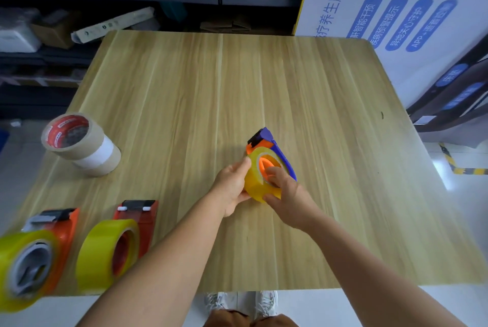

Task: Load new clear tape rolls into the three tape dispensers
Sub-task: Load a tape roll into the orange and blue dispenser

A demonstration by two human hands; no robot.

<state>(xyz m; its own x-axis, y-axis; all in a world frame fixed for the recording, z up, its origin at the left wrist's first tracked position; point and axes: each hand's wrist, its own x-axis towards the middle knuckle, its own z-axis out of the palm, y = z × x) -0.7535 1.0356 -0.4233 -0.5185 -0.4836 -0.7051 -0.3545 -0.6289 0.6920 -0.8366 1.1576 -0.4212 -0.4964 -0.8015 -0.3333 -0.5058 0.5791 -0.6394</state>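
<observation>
A blue and orange tape dispenser (266, 139) lies near the middle of the wooden table (211, 83), with a yellowish clear tape roll (254, 184) on its orange hub. My left hand (232, 186) grips the roll's left side. My right hand (285, 192) holds the roll from the right, fingers pressed at its core. At the front left stand two orange dispensers (60, 231) (144, 218), each with a clear yellowish roll (15, 268) (103, 252) mounted.
A stack of brown and white tape rolls (81, 144) stands at the table's left edge. Dark shelving with boxes (55, 31) runs behind the table. A white printed panel (396, 23) leans at the back right. My shoes (237, 300) show below the front edge.
</observation>
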